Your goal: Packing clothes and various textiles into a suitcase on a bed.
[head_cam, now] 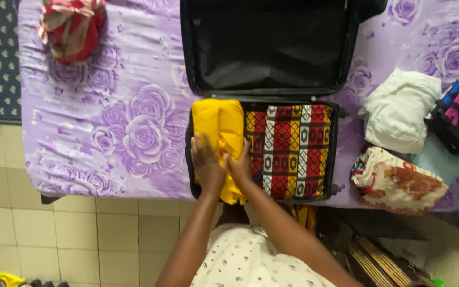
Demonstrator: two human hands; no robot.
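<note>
Both forearms reached up from the person's pale spotted top (251, 260) to the suitcase (264, 151) lying open on the purple flowered sheet (107, 127). Left hand (207, 165) lay flat on the folded yellow cloth (220, 127), fingers (202, 144) together and stretched out, pressing down rather than gripping. Right hand (240, 167) sat just beside it, touching the same cloth at its right edge; whether those fingers were curled on the fabric could not be told. Beyond the fingertips the cloth filled the left side of the case, and to the right of the fingers lay a red, yellow and black patterned cloth (290, 149). Farther right, well apart, sat a white bundle (399, 109) and a printed bag (397, 180). Far up left rested a red bundle (70, 26).
</note>
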